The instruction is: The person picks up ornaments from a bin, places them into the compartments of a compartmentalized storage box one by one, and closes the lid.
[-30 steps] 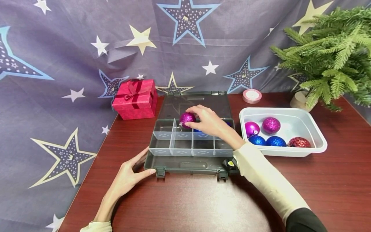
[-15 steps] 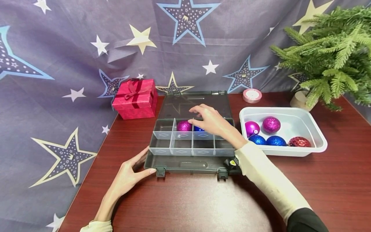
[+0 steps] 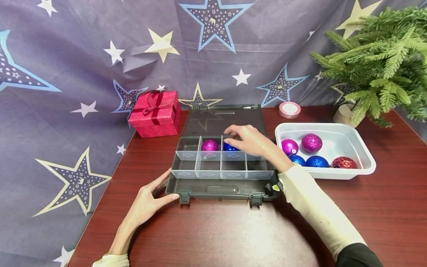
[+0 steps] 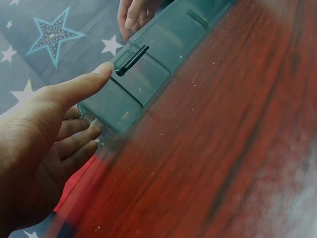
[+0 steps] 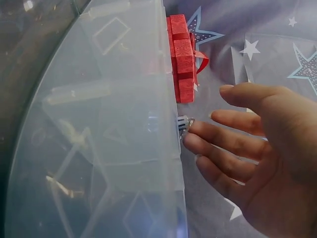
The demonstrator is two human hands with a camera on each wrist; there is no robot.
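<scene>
A grey see-through organizer box (image 3: 221, 188) lies with its lid open. In its back row sit a glittery magenta bauble (image 3: 209, 145) and, one compartment to the right, a shiny blue bauble (image 3: 230, 147). My right hand (image 3: 251, 141) hovers over the blue bauble with loosely bent fingers, holding nothing. In the right wrist view, a bauble's metal cap (image 5: 183, 125) shows above the box rim by my fingertips; which bauble it belongs to I cannot tell. My left hand (image 3: 145, 203) rests at the box's front left corner, thumb at the front latch (image 4: 131, 60), fingers along the side.
To the right, a white tub (image 3: 368, 167) holds several pink, blue and red baubles. Behind stand a red gift box (image 3: 156, 115), a ribbon roll (image 3: 289, 109) and a small fir tree (image 3: 383, 70). A starry cloth (image 3: 100, 74) hangs at the back.
My right hand has let go of the magenta bauble, which now sits in its compartment, and has moved right over the blue bauble. My left hand has stayed in place.
</scene>
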